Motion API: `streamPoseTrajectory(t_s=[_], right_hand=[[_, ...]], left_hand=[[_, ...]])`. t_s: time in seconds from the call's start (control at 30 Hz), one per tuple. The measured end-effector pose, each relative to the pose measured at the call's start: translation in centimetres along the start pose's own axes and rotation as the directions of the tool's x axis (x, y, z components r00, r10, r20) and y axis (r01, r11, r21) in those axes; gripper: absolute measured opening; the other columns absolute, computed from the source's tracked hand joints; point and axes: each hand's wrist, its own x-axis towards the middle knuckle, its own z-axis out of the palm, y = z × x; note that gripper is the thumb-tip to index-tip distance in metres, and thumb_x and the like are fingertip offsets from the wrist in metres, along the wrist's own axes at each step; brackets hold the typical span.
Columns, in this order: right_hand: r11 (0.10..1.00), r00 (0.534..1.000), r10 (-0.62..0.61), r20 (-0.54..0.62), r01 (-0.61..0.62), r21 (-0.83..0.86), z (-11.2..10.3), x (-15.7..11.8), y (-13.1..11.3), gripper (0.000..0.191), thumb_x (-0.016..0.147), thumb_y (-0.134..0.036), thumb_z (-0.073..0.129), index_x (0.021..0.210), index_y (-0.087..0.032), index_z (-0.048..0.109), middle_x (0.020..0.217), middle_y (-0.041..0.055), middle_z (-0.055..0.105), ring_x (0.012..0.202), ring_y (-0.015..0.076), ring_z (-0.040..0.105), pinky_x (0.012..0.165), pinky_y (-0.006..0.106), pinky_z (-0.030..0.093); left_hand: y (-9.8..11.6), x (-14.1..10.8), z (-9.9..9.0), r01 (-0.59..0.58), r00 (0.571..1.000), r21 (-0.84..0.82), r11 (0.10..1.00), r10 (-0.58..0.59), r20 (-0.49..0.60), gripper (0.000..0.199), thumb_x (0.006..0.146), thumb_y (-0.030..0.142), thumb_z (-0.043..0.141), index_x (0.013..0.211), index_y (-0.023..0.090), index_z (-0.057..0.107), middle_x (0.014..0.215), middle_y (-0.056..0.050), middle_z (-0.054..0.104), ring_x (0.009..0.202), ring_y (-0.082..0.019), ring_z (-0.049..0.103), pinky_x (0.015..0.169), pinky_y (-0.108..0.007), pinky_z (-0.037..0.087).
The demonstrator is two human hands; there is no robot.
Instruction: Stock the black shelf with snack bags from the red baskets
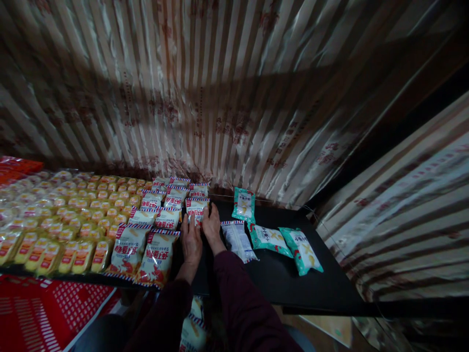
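Note:
My left hand (191,244) and my right hand (212,225) are on either side of a snack bag with red lettering (195,209), its striped top edge facing the wall. Both hands touch this bag, fingers pressed against its sides and lower part. Left of them, similar snack bags (157,256) lie in rows on the black table. Beside my right hand rests a bag showing its pale back (239,240). Three teal bags lie farther right: one near the wall (244,204), one in the middle (271,239) and one at the right (302,250).
Many small yellow packaged cakes (75,254) fill the left of the black table (289,288). A red basket (54,313) stands below its front edge. More bags (193,332) show beneath the table between my arms. Striped plastic sheeting (227,98) hangs behind.

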Motion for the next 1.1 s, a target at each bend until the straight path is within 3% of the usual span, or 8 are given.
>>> streamPoseTrajectory(t_s=[0.1,0.23,0.5,0.83,1.1], right_hand=[[0.998,0.998,0.057,0.039,-0.058,0.019,0.0,0.7,-0.4,0.059,0.093,-0.043,0.034,0.137,-0.005,0.043,0.139,0.0207,0.049,0.130,0.0265,0.045,0.109,0.039,0.030],[1.000,0.997,0.018,0.074,-0.018,-0.007,-0.1,0.9,-0.7,0.054,0.095,-0.042,0.030,0.130,-0.009,0.052,0.132,0.0184,0.056,0.123,0.0259,0.052,0.105,0.037,0.035],[0.998,0.992,0.044,0.115,-0.039,-0.046,-0.2,0.6,-0.9,0.051,0.096,-0.041,0.028,0.121,-0.011,0.060,0.120,0.0157,0.064,0.114,0.0236,0.058,0.101,0.034,0.038],[0.998,0.986,0.061,0.157,-0.060,-0.011,-0.5,0.6,-1.5,0.055,0.094,-0.047,0.033,0.129,-0.011,0.054,0.125,0.0154,0.061,0.118,0.0242,0.056,0.103,0.034,0.038],[0.999,0.992,0.037,0.121,-0.037,-0.006,-0.5,0.1,-1.4,0.056,0.093,-0.044,0.038,0.135,-0.008,0.047,0.135,0.0168,0.054,0.127,0.0236,0.049,0.108,0.035,0.033]], left_hand=[[0.0,0.1,-0.1,-0.006,1.000,-0.005,1.000,0.006,0.025,0.043,0.093,0.024,0.039,0.132,0.014,0.052,0.144,-0.018,0.043,0.133,-0.030,0.042,0.107,-0.048,0.038],[0.0,0.1,-0.1,0.000,0.999,-0.029,1.000,0.001,0.038,0.044,0.093,0.024,0.038,0.134,0.014,0.050,0.145,-0.017,0.043,0.136,-0.028,0.038,0.110,-0.048,0.035],[-0.6,0.3,0.7,-0.016,0.999,-0.054,0.998,0.014,-0.034,0.045,0.093,0.024,0.038,0.136,0.016,0.048,0.147,-0.015,0.041,0.138,-0.028,0.035,0.111,-0.049,0.033],[-0.3,0.2,0.5,-0.114,0.991,-0.038,0.993,0.111,-0.070,0.042,0.094,0.023,0.038,0.133,0.017,0.051,0.142,-0.013,0.049,0.138,-0.026,0.035,0.111,-0.049,0.034],[-0.2,0.1,0.4,-0.102,0.993,-0.030,0.994,0.100,-0.054,0.040,0.093,0.021,0.040,0.131,0.016,0.052,0.142,-0.014,0.048,0.140,-0.026,0.030,0.113,-0.049,0.030]])
